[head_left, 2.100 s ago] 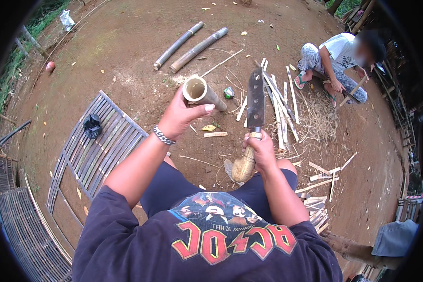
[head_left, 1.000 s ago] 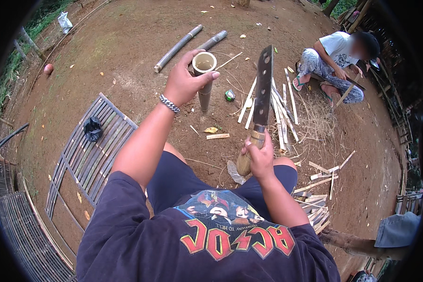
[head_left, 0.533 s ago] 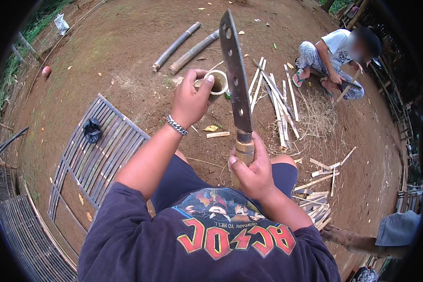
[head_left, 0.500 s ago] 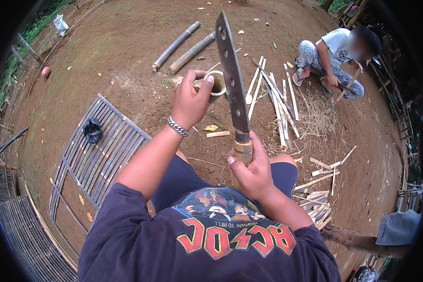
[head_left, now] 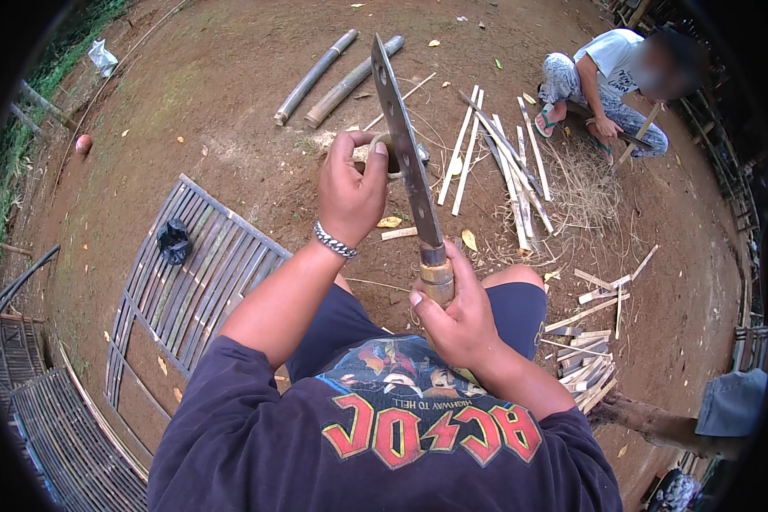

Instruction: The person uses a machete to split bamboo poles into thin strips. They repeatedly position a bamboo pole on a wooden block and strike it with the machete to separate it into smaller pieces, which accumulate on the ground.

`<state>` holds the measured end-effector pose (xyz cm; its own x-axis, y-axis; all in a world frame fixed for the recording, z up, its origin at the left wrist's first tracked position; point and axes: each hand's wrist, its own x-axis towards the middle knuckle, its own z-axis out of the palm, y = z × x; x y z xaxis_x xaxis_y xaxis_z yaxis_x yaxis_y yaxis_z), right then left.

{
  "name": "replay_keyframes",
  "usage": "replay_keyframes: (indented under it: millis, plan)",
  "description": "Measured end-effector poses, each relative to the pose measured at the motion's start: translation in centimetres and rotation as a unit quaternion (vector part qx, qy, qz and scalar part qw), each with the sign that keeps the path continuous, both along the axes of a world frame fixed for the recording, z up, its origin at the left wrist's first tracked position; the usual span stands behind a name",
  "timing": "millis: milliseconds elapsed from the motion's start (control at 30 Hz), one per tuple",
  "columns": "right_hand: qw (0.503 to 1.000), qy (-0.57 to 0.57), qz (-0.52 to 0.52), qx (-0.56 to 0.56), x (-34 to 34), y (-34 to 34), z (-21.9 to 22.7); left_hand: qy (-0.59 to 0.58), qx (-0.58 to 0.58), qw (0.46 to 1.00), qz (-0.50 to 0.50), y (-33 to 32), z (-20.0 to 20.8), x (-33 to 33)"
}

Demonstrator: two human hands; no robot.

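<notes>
So the dark T-shirt at the bottom of frame has big red lettering (upside down from here), and the co-worker's pale shirt, upper right, has dark print. Left arm's stretched up, its hand clamped thumb-and-fingers around a bamboo tube at upper centre. Right hand, mid-frame, grips an upright knife; can't tell if blade touches tube.

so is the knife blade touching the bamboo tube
Cannot tell: the head view shows the blade crossing in front of the tube, hiding any gap.
</notes>
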<state>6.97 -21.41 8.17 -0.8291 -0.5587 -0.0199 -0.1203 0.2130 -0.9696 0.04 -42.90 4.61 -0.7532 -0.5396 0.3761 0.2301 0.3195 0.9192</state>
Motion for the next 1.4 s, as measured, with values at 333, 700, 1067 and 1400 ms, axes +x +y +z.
replay_keyframes:
  millis: [333, 700, 1067, 1400]
  plan:
    - [0.996, -0.056, 0.025, 0.067, -1.9, 0.5, 6.8, -0.018, -0.186, 0.976, 0.109, 1.9, 4.5, -0.6]
    - [0.988, -0.104, 0.013, 0.112, -1.6, 0.4, 14.6, -0.163, -0.135, 0.974, 0.083, 2.4, 9.4, 1.5]
    - [0.978, -0.114, -0.027, 0.172, 1.3, 0.3, 16.2, -0.2, -0.054, 0.978, 0.016, 3.8, 12.9, 3.6]
    - [0.979, -0.099, -0.044, 0.173, 3.5, -0.1, 14.8, -0.159, -0.06, 0.984, 0.053, 4.8, 11.5, 4.9]
